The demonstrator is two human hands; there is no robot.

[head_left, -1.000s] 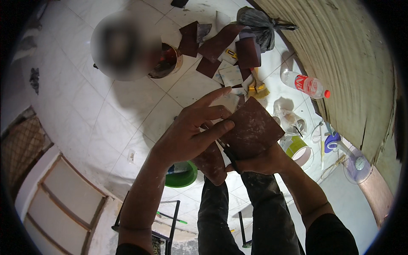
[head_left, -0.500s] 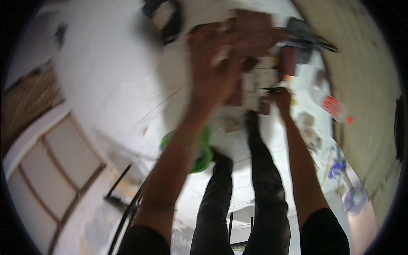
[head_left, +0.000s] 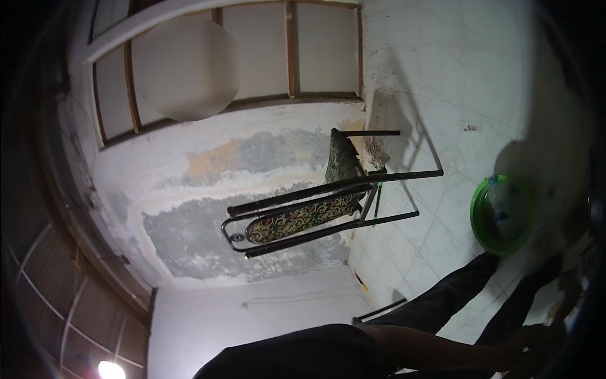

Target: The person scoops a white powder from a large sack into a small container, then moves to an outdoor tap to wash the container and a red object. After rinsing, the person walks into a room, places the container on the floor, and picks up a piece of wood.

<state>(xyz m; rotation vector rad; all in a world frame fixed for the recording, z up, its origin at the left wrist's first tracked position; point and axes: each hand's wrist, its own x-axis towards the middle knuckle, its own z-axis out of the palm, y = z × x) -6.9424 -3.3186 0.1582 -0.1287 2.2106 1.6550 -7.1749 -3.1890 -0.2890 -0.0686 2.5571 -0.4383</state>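
My left arm with its dark sleeve [head_left: 297,354] runs along the lower edge. My left hand [head_left: 536,341] is at the dim lower right rim, where its fingers are too dark to make out, and so is anything in them. My right hand does not show. My legs in dark trousers [head_left: 457,294] stretch toward a green plastic tub [head_left: 478,218] on the tiled floor. Something clear and crumpled, like plastic [head_left: 497,196], lies in the tub. A brownish shape [head_left: 571,297] near the right rim is too dark to name.
A black metal-framed folding chair [head_left: 315,184] with a patterned panel stands by a wall of peeling plaster [head_left: 189,234]. Above it is a wood-framed panelled window or door [head_left: 262,57]. A small scrap [head_left: 469,127] lies on the floor tiles [head_left: 435,82]. A lamp glows [head_left: 112,369] at lower left.
The view has swung left and tilted, now showing the chair and wall. The reddish-brown blocks, the bottle and my right arm have left the picture. My left arm now lies along the bottom.
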